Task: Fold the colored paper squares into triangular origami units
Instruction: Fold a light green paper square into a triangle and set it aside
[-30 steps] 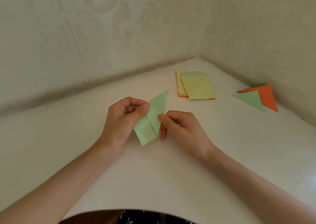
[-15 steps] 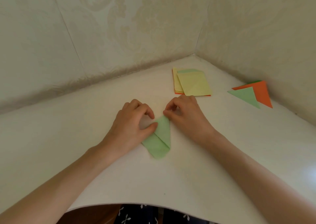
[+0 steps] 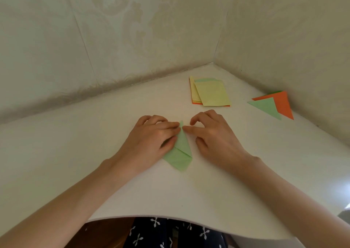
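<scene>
Head view, single camera.

Table (image 3: 75,143): white, smooth, matt, front edge curved across the bottom of the frame. It runs into a corner of pale, faintly patterned wall (image 3: 132,39) at upper right.

Green paper piece (image 3: 180,154): centre of frame, lying flat on the table. Thin pale green sheet, partly folded into a narrow pointed shape, tip upward. A diagonal folded edge crosses its lower part, with a blunt point at the bottom.

Left hand (image 3: 151,140): palm down on the left side of the piece. Fingers (image 3: 170,125) nearly straight and close together, pressing the paper flat. Thumb laid on the green surface.

Right hand (image 3: 214,136): just right of the piece. Index finger (image 3: 191,130) stretched out, its tip touching the paper's upper right edge near the point. Remaining fingers loosely curled, gripping nothing. The two index tips almost meet.

Stack of paper squares (image 3: 212,94): upper centre-right. Yellow sheets on top, a pale green edge showing, orange at the bottom. Sheet count cannot be told.

Finished triangles, right edge by the wall: one green triangle (image 3: 266,106) overlapping one orange triangle (image 3: 283,104), with a darker green sliver behind the orange.

Count: two hands, one piece in work, one stack, two clear triangles.

Dark garment with white marks (image 3: 170,232), bottom centre.
</scene>
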The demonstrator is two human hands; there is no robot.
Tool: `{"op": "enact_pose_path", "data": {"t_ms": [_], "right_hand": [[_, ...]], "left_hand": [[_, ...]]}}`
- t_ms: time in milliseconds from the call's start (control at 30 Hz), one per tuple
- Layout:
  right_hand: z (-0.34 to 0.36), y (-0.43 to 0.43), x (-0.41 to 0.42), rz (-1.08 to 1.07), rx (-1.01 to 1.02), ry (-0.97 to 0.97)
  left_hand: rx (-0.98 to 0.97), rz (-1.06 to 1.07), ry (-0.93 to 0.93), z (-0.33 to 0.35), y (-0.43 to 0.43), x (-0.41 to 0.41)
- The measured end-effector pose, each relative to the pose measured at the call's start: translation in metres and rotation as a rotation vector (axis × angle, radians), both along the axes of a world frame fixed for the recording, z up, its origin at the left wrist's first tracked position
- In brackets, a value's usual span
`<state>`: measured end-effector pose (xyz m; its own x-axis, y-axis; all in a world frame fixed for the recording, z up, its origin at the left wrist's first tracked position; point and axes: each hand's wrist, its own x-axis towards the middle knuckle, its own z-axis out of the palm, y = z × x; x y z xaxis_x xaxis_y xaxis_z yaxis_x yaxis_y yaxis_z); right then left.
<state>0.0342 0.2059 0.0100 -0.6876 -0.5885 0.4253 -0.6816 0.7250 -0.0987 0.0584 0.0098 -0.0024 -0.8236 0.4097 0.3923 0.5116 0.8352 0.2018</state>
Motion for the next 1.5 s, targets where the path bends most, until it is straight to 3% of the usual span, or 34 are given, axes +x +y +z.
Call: {"op": "enact_pose_path", "data": {"t_ms": [433, 600, 767, 867, 1000, 1200, 1500], "right_hand": [[0.002, 0.023, 0.063, 0.106, 0.066, 0.012], [0.011, 0.016, 0.059, 0.085, -0.119, -0.193], [0.005, 0.006, 0.034, 0.143, -0.052, -0.439], [0.004, 0.008, 0.024, 0.14, -0.079, -0.44], [0.002, 0.006, 0.018, 0.145, -0.095, -0.399], [0.007, 0.021, 0.008, 0.258, -0.152, -0.536], [0.003, 0.007, 0.006, 0.026, -0.386, -0.63]], "left_hand": [[0.051, 0.024, 0.005, -0.003, 0.001, 0.003], [0.045, 0.042, 0.07, -0.004, 0.0, 0.002], [0.052, 0.052, 0.079, 0.0, -0.003, 0.003], [0.127, -0.098, 0.036, 0.002, -0.008, 0.007], [0.249, -0.181, -0.189, 0.0, -0.013, 0.011], [0.211, -0.21, -0.151, -0.002, -0.015, 0.009], [0.285, -0.197, -0.196, -0.003, -0.014, 0.007]]}}
